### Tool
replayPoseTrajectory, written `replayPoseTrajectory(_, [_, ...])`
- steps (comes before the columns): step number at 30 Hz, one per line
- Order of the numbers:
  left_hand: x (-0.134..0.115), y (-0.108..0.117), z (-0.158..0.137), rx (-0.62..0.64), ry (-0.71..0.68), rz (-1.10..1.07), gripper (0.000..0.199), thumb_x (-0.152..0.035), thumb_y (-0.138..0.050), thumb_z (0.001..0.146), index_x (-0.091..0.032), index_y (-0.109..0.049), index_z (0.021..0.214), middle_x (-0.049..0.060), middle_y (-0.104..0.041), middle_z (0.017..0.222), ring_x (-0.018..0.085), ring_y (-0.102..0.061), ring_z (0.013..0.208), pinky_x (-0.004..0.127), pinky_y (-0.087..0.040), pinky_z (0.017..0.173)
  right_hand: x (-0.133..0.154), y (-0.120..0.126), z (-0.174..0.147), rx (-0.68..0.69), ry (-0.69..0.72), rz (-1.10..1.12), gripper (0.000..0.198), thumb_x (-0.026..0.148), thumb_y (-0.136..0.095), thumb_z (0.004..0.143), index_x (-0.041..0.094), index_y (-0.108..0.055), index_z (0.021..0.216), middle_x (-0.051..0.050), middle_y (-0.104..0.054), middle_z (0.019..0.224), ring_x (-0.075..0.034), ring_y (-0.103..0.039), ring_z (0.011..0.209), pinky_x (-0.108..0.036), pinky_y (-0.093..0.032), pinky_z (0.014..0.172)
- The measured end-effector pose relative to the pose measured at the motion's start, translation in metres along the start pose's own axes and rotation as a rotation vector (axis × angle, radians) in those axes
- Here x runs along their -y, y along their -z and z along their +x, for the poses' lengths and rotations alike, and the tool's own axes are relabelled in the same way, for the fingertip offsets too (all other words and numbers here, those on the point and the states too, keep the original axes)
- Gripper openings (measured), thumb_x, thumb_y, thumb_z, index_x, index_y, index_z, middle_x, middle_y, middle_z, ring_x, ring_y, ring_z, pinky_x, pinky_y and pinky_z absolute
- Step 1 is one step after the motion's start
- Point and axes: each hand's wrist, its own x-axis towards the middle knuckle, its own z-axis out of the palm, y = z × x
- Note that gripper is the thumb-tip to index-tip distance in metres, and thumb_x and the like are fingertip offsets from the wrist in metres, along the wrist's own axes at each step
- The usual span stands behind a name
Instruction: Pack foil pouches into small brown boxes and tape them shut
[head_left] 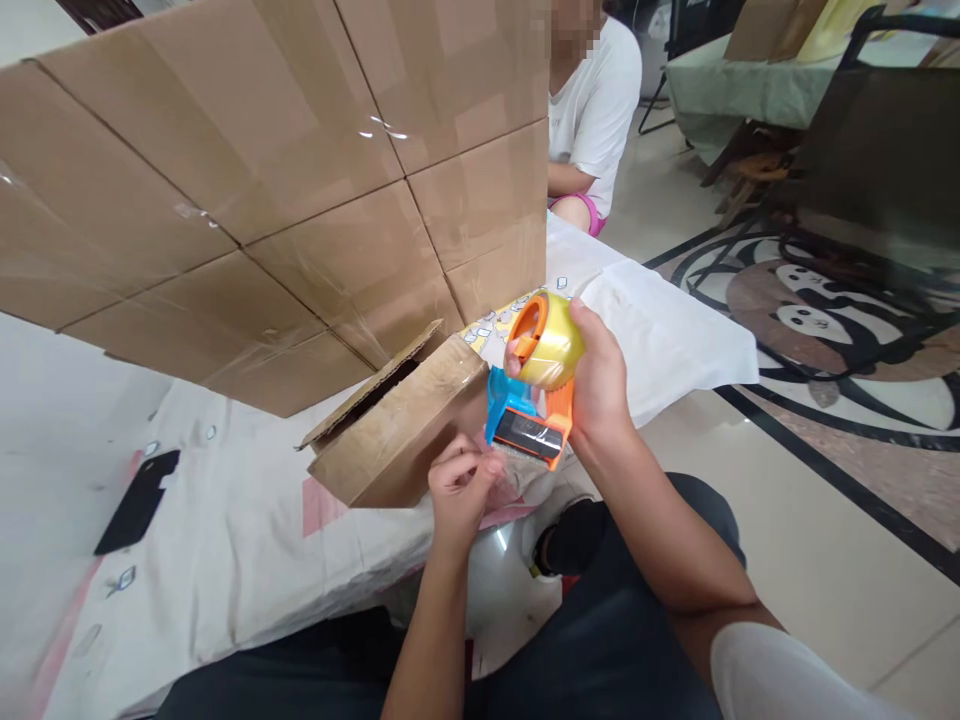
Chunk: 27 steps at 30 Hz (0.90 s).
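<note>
One tape dispenser (549,366) in the right hand (602,385).

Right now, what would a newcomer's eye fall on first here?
Probably the bright orange-and-blue plastic tape dispenser with its shiny yellow tape roll, gripped by the right hand near the centre. Next, the tall wall of brown, taped cardboard filling the upper left. Then the black-and-white panda design on the floor at right.

A panda rug (806,322) and wooden stool (756,168) suggest a home.
</note>
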Motion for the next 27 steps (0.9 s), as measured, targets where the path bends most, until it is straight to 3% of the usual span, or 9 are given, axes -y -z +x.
replayPoseTrajectory(13, [0.0, 0.002, -0.001, -0.043, -0.044, 0.031, 0.041, -0.039, -0.068, 0.085, -0.018, -0.062, 0.05, -0.002, -0.044, 0.055, 0.012, -0.044, 0.058, 0.026, -0.035, 0.056, -0.016, 0.002, 0.008, 0.051, -0.084, 0.037, 0.039, 0.064, -0.056, 0.081, 0.025, -0.058, 0.082, -0.002, -0.061, 0.068, -0.022, -0.061, 0.065, -0.038, -0.052, 0.061])
replayPoseTrajectory(21, [0.0, 0.003, -0.004, -0.056, -0.084, 0.135, 0.037, -0.037, -0.068, 0.086, -0.02, -0.065, 0.054, -0.003, -0.043, 0.056, 0.012, -0.042, 0.058, 0.027, -0.034, 0.056, -0.015, 0.002, 0.004, 0.098, -0.115, 0.003, 0.041, 0.065, -0.053, 0.081, 0.025, -0.059, 0.078, -0.004, -0.061, 0.066, -0.026, -0.065, 0.073, -0.04, -0.054, 0.061])
replayPoseTrajectory(25, [0.007, 0.001, -0.008, -0.049, -0.185, 0.191, 0.035, -0.034, -0.068, 0.086, -0.021, -0.063, 0.054, -0.002, -0.043, 0.056, 0.013, -0.042, 0.06, 0.029, -0.034, 0.059, -0.013, 0.004, 0.003, 0.077, -0.128, -0.027, 0.046, 0.07, -0.052, 0.081, 0.025, -0.059, 0.077, -0.003, -0.058, 0.06, -0.024, -0.062, 0.063, -0.037, -0.052, 0.054])
replayPoseTrajectory(27, [0.015, 0.003, -0.01, -0.115, -0.177, 0.234, 0.038, -0.032, -0.067, 0.087, -0.02, -0.059, 0.052, -0.003, -0.042, 0.057, 0.012, -0.041, 0.059, 0.028, -0.031, 0.058, -0.005, 0.006, 0.003, 0.104, -0.11, -0.017, 0.043, 0.067, -0.053, 0.083, 0.024, -0.059, 0.076, 0.0, -0.055, 0.055, -0.02, -0.056, 0.053, -0.035, -0.049, 0.05])
